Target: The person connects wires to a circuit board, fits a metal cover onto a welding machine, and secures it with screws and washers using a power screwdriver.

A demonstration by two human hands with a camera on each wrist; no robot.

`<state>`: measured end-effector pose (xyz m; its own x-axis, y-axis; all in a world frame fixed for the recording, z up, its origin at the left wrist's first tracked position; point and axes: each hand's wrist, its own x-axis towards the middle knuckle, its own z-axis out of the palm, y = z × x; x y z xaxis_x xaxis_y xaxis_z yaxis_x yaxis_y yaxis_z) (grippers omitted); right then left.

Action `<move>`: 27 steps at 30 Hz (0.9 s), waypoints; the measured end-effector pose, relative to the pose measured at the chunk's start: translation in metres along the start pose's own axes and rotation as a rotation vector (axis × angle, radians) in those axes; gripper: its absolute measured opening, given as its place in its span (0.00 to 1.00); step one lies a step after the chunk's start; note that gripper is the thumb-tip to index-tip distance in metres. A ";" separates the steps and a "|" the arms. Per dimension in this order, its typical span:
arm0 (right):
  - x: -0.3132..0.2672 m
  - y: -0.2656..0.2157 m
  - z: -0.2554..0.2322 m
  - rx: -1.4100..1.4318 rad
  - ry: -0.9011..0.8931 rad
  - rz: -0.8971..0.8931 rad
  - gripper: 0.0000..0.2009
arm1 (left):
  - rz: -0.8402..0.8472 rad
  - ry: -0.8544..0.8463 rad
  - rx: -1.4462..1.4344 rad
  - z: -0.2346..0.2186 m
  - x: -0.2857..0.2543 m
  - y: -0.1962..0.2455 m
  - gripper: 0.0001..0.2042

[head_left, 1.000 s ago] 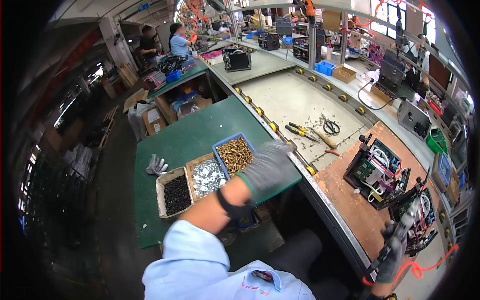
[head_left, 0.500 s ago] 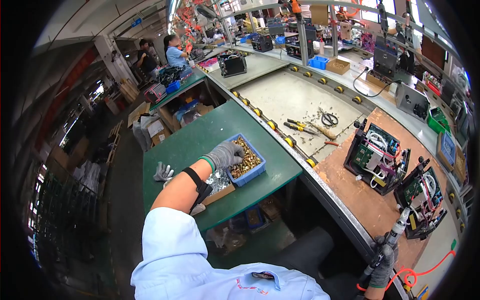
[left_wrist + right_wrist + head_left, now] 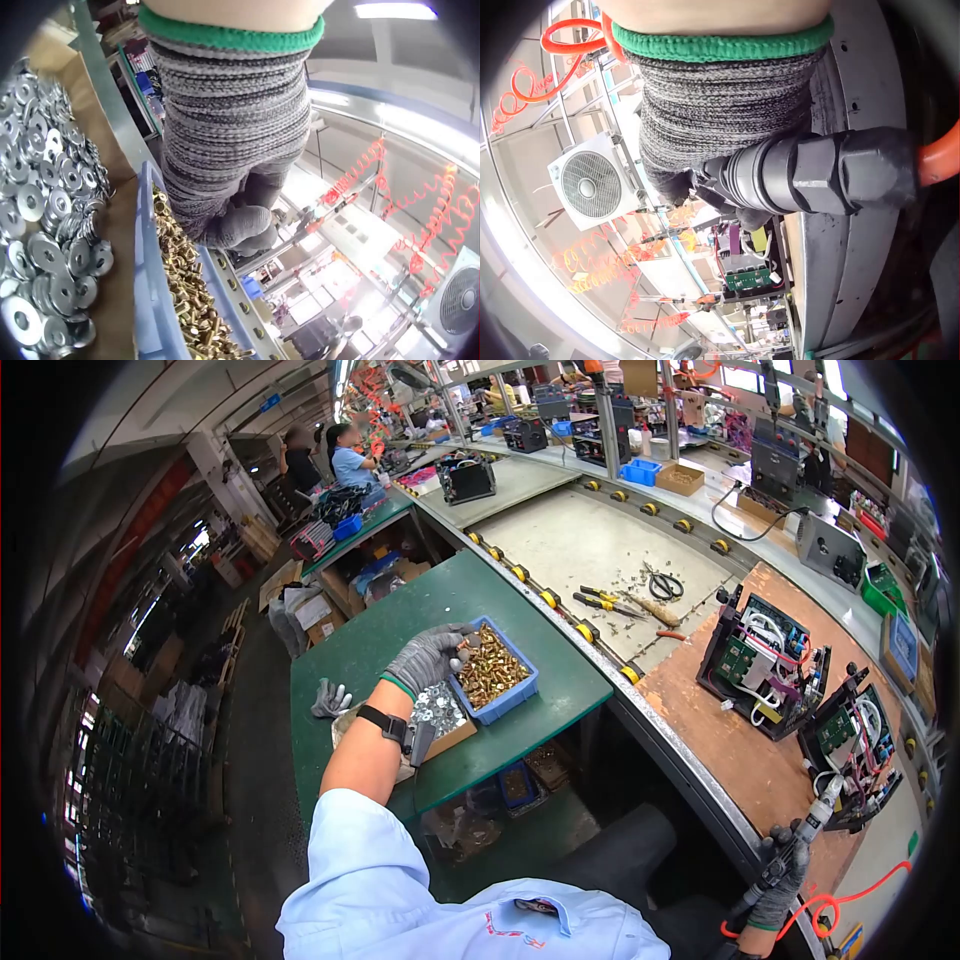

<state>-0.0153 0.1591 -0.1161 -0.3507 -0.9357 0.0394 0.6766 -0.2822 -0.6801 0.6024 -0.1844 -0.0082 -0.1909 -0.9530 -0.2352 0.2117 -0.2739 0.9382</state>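
Observation:
My left hand (image 3: 415,660), in a grey knit glove with a green cuff, hovers at the left side of a blue bin (image 3: 508,707) full of brass-coloured bolts (image 3: 497,670). Its fingers bend inward over the bolts; I cannot tell whether they hold any. Beside the bin, a cardboard box (image 3: 112,247) contains loose silver washers (image 3: 52,259). My gloved right hand (image 3: 778,880) grips an air screwdriver (image 3: 815,818), its tip end pointing toward an open electronics unit (image 3: 850,745). An orange hose (image 3: 939,159) joins the tool's black rear fitting (image 3: 862,171).
A second open unit (image 3: 765,670) stands on the brown board (image 3: 690,705). Pliers (image 3: 605,600) and scissors (image 3: 663,585) lie on the pale bench, edged by rollers. A spare glove (image 3: 330,698) lies on the green table (image 3: 400,625). Two people stand at the far left.
My left hand swept back from the bench side to the bolt bin, dipped among the bolts, then shifted slightly up and left. The right hand keeps the screwdriver, lowered from one second ago.

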 end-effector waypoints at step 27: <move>-0.001 0.004 -0.017 -0.091 0.036 -0.019 0.26 | 0.015 0.280 0.123 -0.016 -0.058 0.029 0.13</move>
<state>-0.0230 0.1628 -0.1317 -0.3868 -0.9218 0.0279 0.6087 -0.2779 -0.7431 0.6352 -0.1395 0.0282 0.0869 -0.9602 -0.2656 0.0920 -0.2577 0.9618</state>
